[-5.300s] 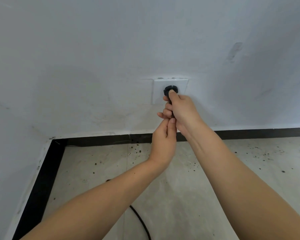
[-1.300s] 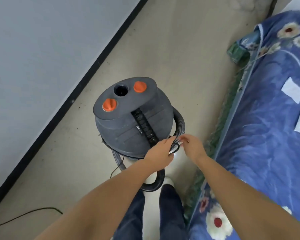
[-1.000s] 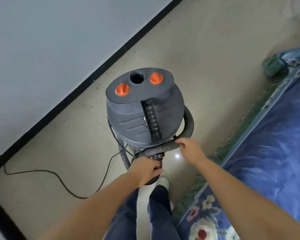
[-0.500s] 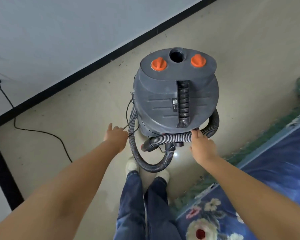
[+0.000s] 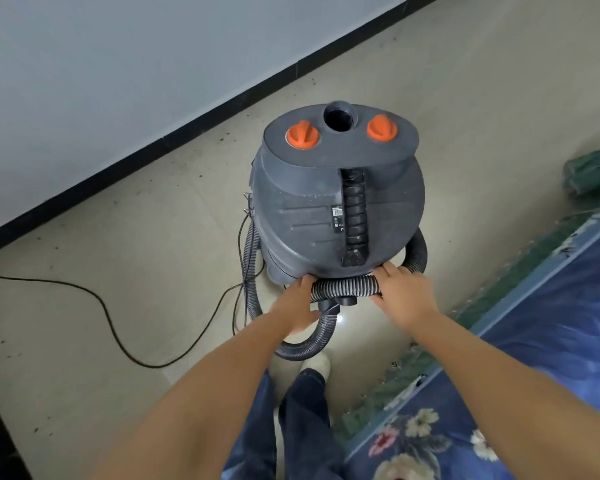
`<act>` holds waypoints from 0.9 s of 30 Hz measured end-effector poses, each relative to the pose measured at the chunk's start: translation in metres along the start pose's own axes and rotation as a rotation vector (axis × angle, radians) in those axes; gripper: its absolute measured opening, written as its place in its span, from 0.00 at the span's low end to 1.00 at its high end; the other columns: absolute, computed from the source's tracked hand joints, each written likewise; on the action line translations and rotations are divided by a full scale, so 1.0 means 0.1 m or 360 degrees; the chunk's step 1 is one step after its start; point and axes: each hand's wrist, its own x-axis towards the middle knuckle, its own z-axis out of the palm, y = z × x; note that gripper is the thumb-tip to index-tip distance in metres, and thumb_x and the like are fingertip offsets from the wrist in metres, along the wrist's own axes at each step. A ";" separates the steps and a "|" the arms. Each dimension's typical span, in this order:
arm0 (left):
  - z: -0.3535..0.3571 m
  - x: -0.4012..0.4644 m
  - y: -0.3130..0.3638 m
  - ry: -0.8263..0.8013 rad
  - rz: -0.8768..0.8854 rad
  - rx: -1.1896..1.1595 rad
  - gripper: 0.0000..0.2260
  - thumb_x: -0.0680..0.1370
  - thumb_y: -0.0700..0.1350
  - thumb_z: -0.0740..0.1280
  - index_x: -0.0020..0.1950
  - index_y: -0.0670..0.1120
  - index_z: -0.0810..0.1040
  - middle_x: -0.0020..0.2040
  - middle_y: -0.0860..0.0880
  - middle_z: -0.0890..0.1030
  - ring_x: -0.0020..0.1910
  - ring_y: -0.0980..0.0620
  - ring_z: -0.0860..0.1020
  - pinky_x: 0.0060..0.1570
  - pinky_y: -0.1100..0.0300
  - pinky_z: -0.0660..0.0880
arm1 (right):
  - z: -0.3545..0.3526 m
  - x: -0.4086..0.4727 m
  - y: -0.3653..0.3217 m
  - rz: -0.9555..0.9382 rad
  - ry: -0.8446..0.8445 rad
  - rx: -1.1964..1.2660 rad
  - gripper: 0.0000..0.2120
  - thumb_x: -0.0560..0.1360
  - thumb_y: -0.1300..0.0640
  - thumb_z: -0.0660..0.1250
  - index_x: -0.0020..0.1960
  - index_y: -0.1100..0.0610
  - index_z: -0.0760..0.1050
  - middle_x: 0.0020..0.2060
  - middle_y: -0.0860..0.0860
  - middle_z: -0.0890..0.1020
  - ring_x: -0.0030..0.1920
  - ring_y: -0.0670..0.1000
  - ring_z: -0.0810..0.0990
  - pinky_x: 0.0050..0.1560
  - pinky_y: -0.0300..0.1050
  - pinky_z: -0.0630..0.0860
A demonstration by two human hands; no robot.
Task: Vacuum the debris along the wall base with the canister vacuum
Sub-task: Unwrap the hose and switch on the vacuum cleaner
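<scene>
A dark grey canister vacuum (image 5: 312, 202) with two orange knobs and an open port on top stands on the floor in front of me. Its black ribbed hose (image 5: 343, 285) coils around the body and crosses the near side. My left hand (image 5: 297, 304) grips the hose at its left end, and my right hand (image 5: 404, 294) grips it at its right end. Small dark debris specks (image 5: 222, 136) lie along the black baseboard (image 5: 174, 140) to the left.
The black power cord (image 5: 111, 320) snakes over the floor on the left towards the wall. A bed with a blue floral cover (image 5: 541, 341) runs along the right. A green bundle (image 5: 589, 174) lies at the far right. My legs and a white shoe are below the vacuum.
Since the plug was at the wall socket, I now face the vacuum. Within the last half second my left hand came in from the side and took the hose; the right stays on it.
</scene>
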 end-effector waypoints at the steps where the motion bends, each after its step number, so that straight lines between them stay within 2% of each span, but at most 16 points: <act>1: 0.03 0.02 -0.01 0.0070 0.0004 -0.0042 0.27 0.76 0.48 0.68 0.71 0.43 0.61 0.65 0.43 0.72 0.60 0.42 0.74 0.56 0.51 0.72 | 0.01 0.00 0.01 -0.0036 0.0050 -0.0010 0.22 0.60 0.50 0.81 0.49 0.58 0.80 0.41 0.52 0.82 0.37 0.56 0.82 0.32 0.46 0.75; 3: 0.08 0.03 -0.02 0.0223 0.0023 -0.0052 0.25 0.76 0.49 0.68 0.69 0.43 0.66 0.64 0.44 0.73 0.62 0.43 0.72 0.58 0.51 0.71 | 0.04 -0.01 0.06 -0.0104 0.0182 0.0027 0.24 0.51 0.52 0.85 0.42 0.59 0.81 0.34 0.52 0.81 0.30 0.55 0.80 0.25 0.44 0.73; 5: 0.09 -0.02 -0.03 0.0283 0.0102 0.0030 0.26 0.75 0.53 0.68 0.70 0.45 0.68 0.66 0.46 0.71 0.65 0.45 0.69 0.62 0.50 0.70 | 0.02 -0.05 0.16 -0.0185 0.0229 0.0089 0.23 0.52 0.53 0.84 0.43 0.59 0.81 0.36 0.52 0.82 0.31 0.56 0.80 0.27 0.44 0.74; 7: 0.09 -0.15 0.01 0.0254 0.0199 0.0037 0.27 0.73 0.55 0.68 0.70 0.48 0.70 0.64 0.46 0.72 0.64 0.46 0.69 0.62 0.52 0.70 | -0.02 -0.11 0.27 -0.0263 0.0201 0.0193 0.22 0.59 0.55 0.82 0.50 0.59 0.81 0.44 0.53 0.83 0.38 0.57 0.82 0.34 0.48 0.76; 8: 0.08 -0.24 0.08 0.0223 0.0231 0.0000 0.26 0.73 0.54 0.69 0.69 0.48 0.71 0.62 0.46 0.74 0.61 0.47 0.71 0.61 0.54 0.71 | -0.04 -0.15 0.33 -0.0282 0.0167 0.0264 0.22 0.65 0.56 0.78 0.56 0.59 0.79 0.51 0.53 0.82 0.45 0.57 0.82 0.40 0.50 0.76; 10: 0.04 -0.47 0.26 0.0147 0.0218 -0.0097 0.22 0.73 0.52 0.69 0.65 0.48 0.72 0.55 0.47 0.78 0.53 0.48 0.76 0.54 0.54 0.74 | -0.06 -0.27 0.43 -0.0257 0.0002 0.0427 0.21 0.76 0.55 0.68 0.67 0.57 0.72 0.63 0.51 0.75 0.57 0.56 0.77 0.52 0.51 0.74; 12: 0.00 -0.63 0.44 0.0154 0.0155 -0.0140 0.19 0.73 0.51 0.67 0.63 0.49 0.71 0.48 0.50 0.81 0.46 0.50 0.79 0.49 0.52 0.77 | -0.09 -0.39 0.47 0.0024 -0.0074 0.0784 0.20 0.80 0.56 0.62 0.70 0.57 0.67 0.67 0.52 0.71 0.62 0.55 0.73 0.59 0.51 0.72; 15: -0.16 -0.76 0.75 0.0218 0.0096 -0.0230 0.17 0.73 0.51 0.66 0.61 0.50 0.72 0.44 0.52 0.80 0.43 0.51 0.79 0.46 0.53 0.78 | -0.23 -0.53 0.42 0.0904 -0.0218 0.1686 0.23 0.82 0.53 0.58 0.74 0.60 0.62 0.68 0.59 0.70 0.64 0.58 0.73 0.65 0.53 0.70; 17: -0.31 -0.78 1.02 0.0202 0.0115 -0.0272 0.16 0.73 0.52 0.67 0.60 0.49 0.72 0.46 0.50 0.81 0.44 0.50 0.80 0.47 0.54 0.79 | -0.35 -0.59 0.37 0.1413 -0.0446 0.2578 0.27 0.82 0.46 0.55 0.75 0.60 0.59 0.67 0.60 0.73 0.64 0.58 0.74 0.64 0.57 0.72; 18: -0.37 -0.78 1.15 0.0181 0.0140 -0.0280 0.17 0.73 0.52 0.67 0.60 0.49 0.72 0.47 0.50 0.80 0.45 0.50 0.80 0.47 0.54 0.79 | -0.42 -0.60 0.35 0.1522 -0.0503 0.2973 0.29 0.82 0.44 0.54 0.76 0.60 0.58 0.65 0.61 0.74 0.64 0.57 0.75 0.62 0.57 0.73; 20: -0.51 -0.73 1.42 0.0159 0.0189 -0.0290 0.16 0.73 0.53 0.68 0.58 0.48 0.73 0.47 0.50 0.80 0.45 0.50 0.80 0.45 0.56 0.78 | -0.60 -0.58 0.38 0.1525 -0.0452 0.3468 0.31 0.81 0.41 0.54 0.76 0.60 0.57 0.65 0.61 0.75 0.61 0.56 0.76 0.59 0.55 0.74; 23: -0.69 -0.61 1.74 0.0198 0.0261 -0.0336 0.12 0.73 0.51 0.69 0.52 0.48 0.72 0.40 0.54 0.77 0.39 0.54 0.77 0.35 0.68 0.73 | -0.85 -0.40 0.51 0.1425 -0.0188 0.3890 0.31 0.80 0.40 0.55 0.75 0.59 0.59 0.64 0.59 0.75 0.53 0.54 0.78 0.49 0.53 0.74; 25: -0.80 -0.55 1.93 0.0217 0.0304 -0.0422 0.11 0.74 0.49 0.69 0.52 0.46 0.73 0.39 0.55 0.76 0.36 0.58 0.75 0.30 0.74 0.69 | -1.02 -0.27 0.65 0.1344 -0.0019 0.3988 0.28 0.80 0.39 0.54 0.74 0.56 0.62 0.57 0.55 0.78 0.50 0.53 0.79 0.44 0.51 0.74; 27: -0.93 -0.52 2.10 0.0270 0.0296 -0.0614 0.11 0.76 0.48 0.68 0.54 0.44 0.74 0.40 0.52 0.77 0.35 0.59 0.74 0.29 0.74 0.70 | -1.18 -0.18 0.80 0.1214 0.0008 0.3919 0.27 0.80 0.38 0.53 0.73 0.53 0.65 0.53 0.53 0.79 0.49 0.52 0.79 0.45 0.50 0.74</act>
